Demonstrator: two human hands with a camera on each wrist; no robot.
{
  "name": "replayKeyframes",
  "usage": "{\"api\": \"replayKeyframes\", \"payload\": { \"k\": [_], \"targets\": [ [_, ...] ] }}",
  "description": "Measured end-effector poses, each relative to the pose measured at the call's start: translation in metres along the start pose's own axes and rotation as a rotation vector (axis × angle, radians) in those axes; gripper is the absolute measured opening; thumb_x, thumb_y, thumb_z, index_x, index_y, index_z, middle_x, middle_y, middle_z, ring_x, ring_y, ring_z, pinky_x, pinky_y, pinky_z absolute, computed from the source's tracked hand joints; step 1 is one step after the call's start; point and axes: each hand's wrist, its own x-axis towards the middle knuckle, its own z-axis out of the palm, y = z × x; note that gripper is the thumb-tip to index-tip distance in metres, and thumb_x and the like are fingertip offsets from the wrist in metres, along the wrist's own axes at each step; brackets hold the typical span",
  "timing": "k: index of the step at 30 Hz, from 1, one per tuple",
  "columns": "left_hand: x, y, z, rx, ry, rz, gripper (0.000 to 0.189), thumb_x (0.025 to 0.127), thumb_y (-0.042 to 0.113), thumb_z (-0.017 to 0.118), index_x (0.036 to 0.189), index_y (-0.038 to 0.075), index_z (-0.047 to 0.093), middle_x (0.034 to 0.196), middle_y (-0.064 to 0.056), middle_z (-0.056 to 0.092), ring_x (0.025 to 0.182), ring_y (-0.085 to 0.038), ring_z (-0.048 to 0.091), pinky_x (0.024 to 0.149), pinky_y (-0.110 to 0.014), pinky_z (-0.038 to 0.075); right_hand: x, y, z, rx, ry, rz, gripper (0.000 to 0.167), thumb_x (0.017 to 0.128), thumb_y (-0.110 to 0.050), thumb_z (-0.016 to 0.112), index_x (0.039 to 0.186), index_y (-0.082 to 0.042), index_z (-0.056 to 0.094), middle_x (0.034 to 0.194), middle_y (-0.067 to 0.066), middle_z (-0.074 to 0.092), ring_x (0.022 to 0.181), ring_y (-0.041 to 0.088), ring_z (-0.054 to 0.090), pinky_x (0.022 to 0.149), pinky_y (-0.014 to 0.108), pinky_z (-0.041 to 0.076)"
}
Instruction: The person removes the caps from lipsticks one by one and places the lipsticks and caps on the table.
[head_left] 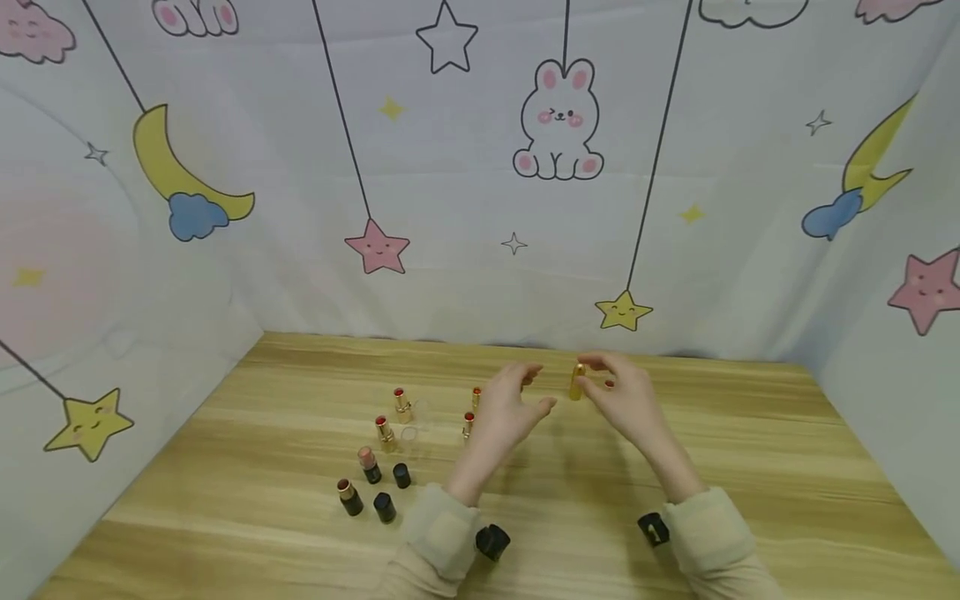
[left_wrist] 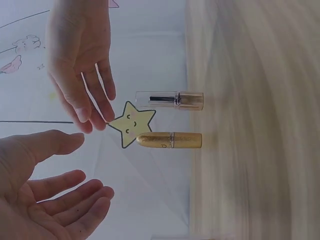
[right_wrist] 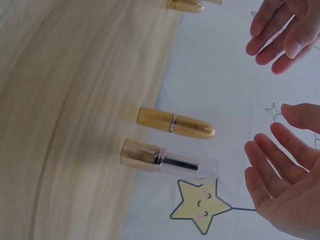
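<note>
A gold bullet-shaped lipstick [head_left: 577, 383], cap on, stands upright on the wooden table between my hands. Close beside it is a lipstick with a clear cap [left_wrist: 170, 100], mostly behind my right hand in the head view. My right hand [head_left: 618, 398] has its fingers loosely bent near the gold lipstick, and both wrist views show that hand apart from it, holding nothing. Facing it from the left, my left hand [head_left: 504, 408] is also empty, thumb and fingers spread. Two small gold lipsticks with red tips [head_left: 476, 397] stand just left of my left hand, partly hidden by it.
Farther left stand uncapped lipsticks: two gold ones [head_left: 386, 434] and two with black bases [head_left: 349, 497]. Clear caps [head_left: 409, 435] and black caps [head_left: 385, 507] stand beside them. A white cloth [head_left: 465, 292] with cartoon prints hangs behind the wooden table [head_left: 247, 475].
</note>
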Motion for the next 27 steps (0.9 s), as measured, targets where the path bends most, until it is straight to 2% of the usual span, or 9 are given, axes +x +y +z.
{"api": "replayKeyframes", "payload": {
  "k": [8, 11, 16, 21, 27],
  "targets": [
    [0.017, 0.004, 0.029, 0.008, -0.006, 0.044, 0.053, 0.083, 0.017, 0.074, 0.130, 0.004, 0.056, 0.126, -0.014, 0.062, 0.114, -0.029, 0.060, 0.094, -0.042, 0.052, 0.008, 0.014, -0.006, -0.005, -0.005, 0.023, 0.034, 0.090, -0.010, 0.066, 0.123, -0.001, 0.061, 0.125, 0.021, 0.060, 0.116, 0.038, 0.056, 0.088, 0.049, 0.055],
    [0.024, 0.004, 0.041, -0.014, 0.006, 0.023, 0.056, 0.082, 0.015, 0.074, 0.132, 0.002, 0.054, 0.129, -0.016, 0.061, 0.116, -0.031, 0.059, 0.096, -0.042, 0.051, 0.011, 0.020, -0.006, -0.016, -0.005, 0.024, 0.035, 0.089, -0.011, 0.066, 0.122, -0.002, 0.062, 0.124, 0.020, 0.061, 0.116, 0.038, 0.057, 0.088, 0.050, 0.054],
    [0.034, 0.000, 0.059, -0.079, 0.020, -0.035, 0.056, 0.083, 0.013, 0.074, 0.132, -0.002, 0.052, 0.128, -0.018, 0.060, 0.117, -0.032, 0.059, 0.097, -0.043, 0.051, 0.017, 0.026, -0.005, -0.025, -0.010, 0.021, 0.036, 0.088, -0.012, 0.068, 0.122, -0.001, 0.062, 0.123, 0.020, 0.063, 0.115, 0.037, 0.057, 0.096, 0.055, 0.047],
    [0.042, -0.006, 0.072, -0.135, 0.028, -0.093, 0.054, 0.081, 0.011, 0.074, 0.130, -0.002, 0.055, 0.128, -0.020, 0.061, 0.117, -0.034, 0.059, 0.097, -0.043, 0.051, 0.023, 0.031, -0.003, -0.033, -0.060, 0.037, 0.039, 0.088, -0.015, 0.068, 0.124, -0.001, 0.060, 0.125, 0.019, 0.062, 0.116, 0.036, 0.056, 0.099, 0.056, 0.044],
    [0.050, -0.018, 0.085, -0.138, 0.045, -0.096, 0.049, 0.077, 0.006, 0.075, 0.123, -0.004, 0.059, 0.120, -0.020, 0.065, 0.111, -0.034, 0.062, 0.092, -0.043, 0.053, 0.029, 0.035, 0.002, -0.067, -0.103, 0.054, 0.040, 0.089, -0.016, 0.067, 0.125, -0.001, 0.059, 0.124, 0.020, 0.062, 0.114, 0.036, 0.058, 0.096, 0.054, 0.047]
  ]
}}
